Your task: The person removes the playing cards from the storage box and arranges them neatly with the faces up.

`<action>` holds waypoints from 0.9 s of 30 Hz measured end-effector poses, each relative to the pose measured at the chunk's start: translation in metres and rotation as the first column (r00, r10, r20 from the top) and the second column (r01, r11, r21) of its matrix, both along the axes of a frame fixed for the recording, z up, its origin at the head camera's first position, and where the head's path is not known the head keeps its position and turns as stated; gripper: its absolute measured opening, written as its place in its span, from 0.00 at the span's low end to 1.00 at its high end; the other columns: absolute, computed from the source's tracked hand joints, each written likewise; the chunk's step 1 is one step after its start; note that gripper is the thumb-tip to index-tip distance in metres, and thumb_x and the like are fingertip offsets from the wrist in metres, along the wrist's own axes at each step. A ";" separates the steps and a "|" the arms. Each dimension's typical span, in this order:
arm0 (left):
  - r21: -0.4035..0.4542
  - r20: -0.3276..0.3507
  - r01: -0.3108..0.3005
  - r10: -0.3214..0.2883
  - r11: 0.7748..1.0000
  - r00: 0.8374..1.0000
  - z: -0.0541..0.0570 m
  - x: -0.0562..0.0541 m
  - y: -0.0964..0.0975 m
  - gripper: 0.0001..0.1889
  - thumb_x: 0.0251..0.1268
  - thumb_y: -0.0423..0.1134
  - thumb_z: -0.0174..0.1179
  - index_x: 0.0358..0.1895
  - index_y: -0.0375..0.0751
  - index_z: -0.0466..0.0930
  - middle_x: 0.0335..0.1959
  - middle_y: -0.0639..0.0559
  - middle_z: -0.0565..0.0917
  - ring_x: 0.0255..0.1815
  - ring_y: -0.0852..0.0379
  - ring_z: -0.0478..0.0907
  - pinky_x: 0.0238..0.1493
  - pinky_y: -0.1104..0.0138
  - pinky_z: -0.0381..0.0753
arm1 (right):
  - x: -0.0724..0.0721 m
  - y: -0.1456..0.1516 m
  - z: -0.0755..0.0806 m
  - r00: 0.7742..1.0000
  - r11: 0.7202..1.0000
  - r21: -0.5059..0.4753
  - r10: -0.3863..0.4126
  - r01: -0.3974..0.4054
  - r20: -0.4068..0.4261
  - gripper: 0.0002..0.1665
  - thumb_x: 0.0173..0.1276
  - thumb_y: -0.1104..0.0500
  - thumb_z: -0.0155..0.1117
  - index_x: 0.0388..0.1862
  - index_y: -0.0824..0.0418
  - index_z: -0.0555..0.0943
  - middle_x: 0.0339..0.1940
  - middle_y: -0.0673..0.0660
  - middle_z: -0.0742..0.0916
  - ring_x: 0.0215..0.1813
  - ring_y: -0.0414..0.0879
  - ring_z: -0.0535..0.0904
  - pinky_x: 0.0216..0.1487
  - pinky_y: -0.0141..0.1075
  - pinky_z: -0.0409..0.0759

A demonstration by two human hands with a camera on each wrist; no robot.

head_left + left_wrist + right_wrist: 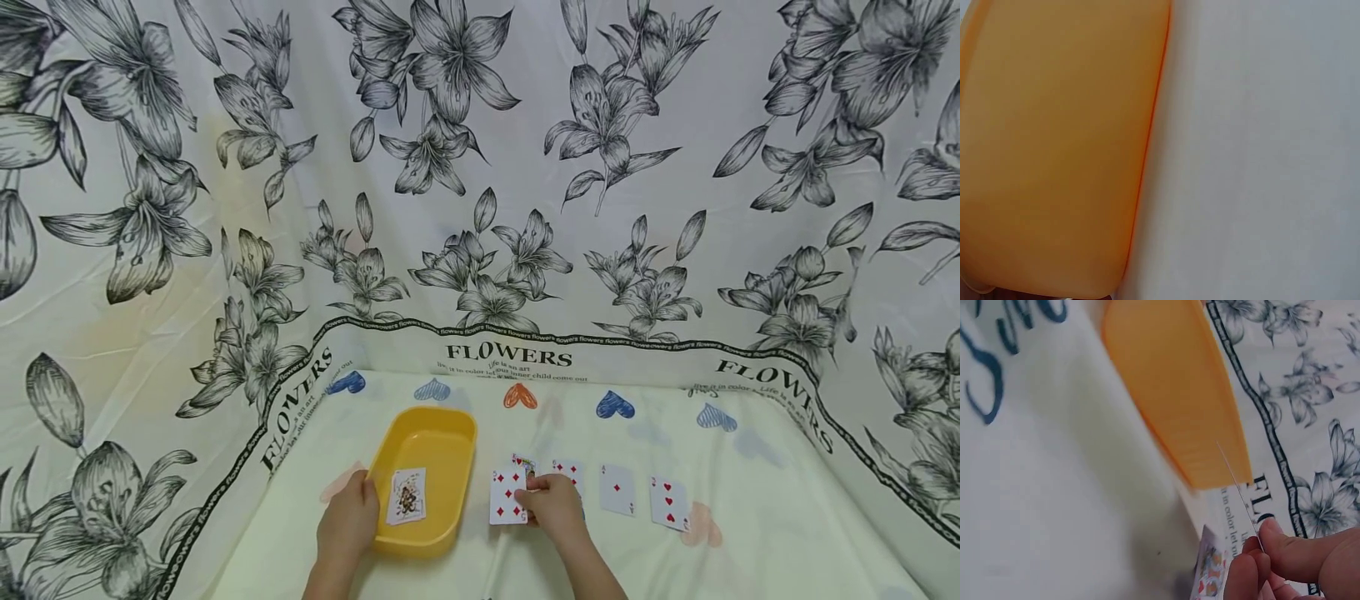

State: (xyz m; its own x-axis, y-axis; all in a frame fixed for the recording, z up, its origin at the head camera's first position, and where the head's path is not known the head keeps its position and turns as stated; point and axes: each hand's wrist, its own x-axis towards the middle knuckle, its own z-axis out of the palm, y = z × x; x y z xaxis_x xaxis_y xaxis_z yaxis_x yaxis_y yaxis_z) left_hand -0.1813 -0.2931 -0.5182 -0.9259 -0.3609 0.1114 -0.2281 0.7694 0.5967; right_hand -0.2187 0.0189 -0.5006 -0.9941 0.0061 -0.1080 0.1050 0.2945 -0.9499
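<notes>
In the head view my right hand (555, 504) pinches a playing card with red diamonds (504, 500) between thumb and fingers. In the right wrist view this card (1235, 481) appears nearly edge-on. A face card with a red heart (519, 459) peeks out behind it. My left hand (348, 515) grips the left side of a yellow plastic bin (442, 546) by its rim. A joker card (407, 496) lies face up on other cards in the bin. The bin's outer wall (1060, 137) fills much of the left wrist view.
Right of the held card, a row on the pale heart-print cloth (750, 550) has another diamond card (568, 472), partly behind my right hand, the ace of diamonds (617, 490) and a heart card (669, 503). A flower-print curtain (510, 250) hangs behind and at both sides.
</notes>
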 end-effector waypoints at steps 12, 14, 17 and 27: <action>0.008 0.000 0.002 -0.002 1.000 1.000 -0.001 -0.001 -0.001 0.24 0.80 0.41 0.41 0.66 0.27 0.73 0.59 0.29 0.81 0.54 0.30 0.81 0.54 0.38 0.76 | 0.006 0.012 -0.011 1.000 0.991 0.130 0.015 -0.015 0.008 0.10 0.60 0.65 0.77 0.32 0.68 0.83 0.23 0.53 0.83 0.23 0.41 0.79 0.27 0.36 0.81; 0.008 0.004 0.004 -0.004 1.000 1.000 -0.002 -0.001 -0.001 0.24 0.81 0.41 0.40 0.66 0.27 0.72 0.60 0.29 0.80 0.55 0.29 0.80 0.54 0.38 0.75 | 0.008 0.013 -0.011 1.000 0.989 0.148 0.021 -0.021 0.005 0.10 0.60 0.65 0.77 0.31 0.68 0.82 0.22 0.53 0.82 0.22 0.41 0.79 0.26 0.35 0.81; 0.008 0.007 0.004 -0.004 1.000 1.000 -0.002 -0.001 -0.001 0.24 0.81 0.41 0.40 0.66 0.27 0.72 0.60 0.29 0.80 0.55 0.29 0.80 0.54 0.37 0.76 | 0.011 0.015 -0.011 1.000 0.984 0.175 0.028 -0.026 -0.004 0.11 0.59 0.65 0.78 0.30 0.67 0.81 0.20 0.53 0.82 0.21 0.41 0.79 0.25 0.35 0.80; 0.014 0.034 -0.004 0.003 1.000 0.999 -0.001 -0.003 0.000 0.25 0.81 0.42 0.41 0.67 0.27 0.71 0.60 0.30 0.80 0.53 0.32 0.82 0.53 0.38 0.76 | 0.018 0.021 -0.012 0.999 0.947 0.320 0.032 -0.022 -0.027 0.17 0.54 0.63 0.82 0.25 0.62 0.78 0.15 0.51 0.80 0.18 0.41 0.75 0.23 0.35 0.73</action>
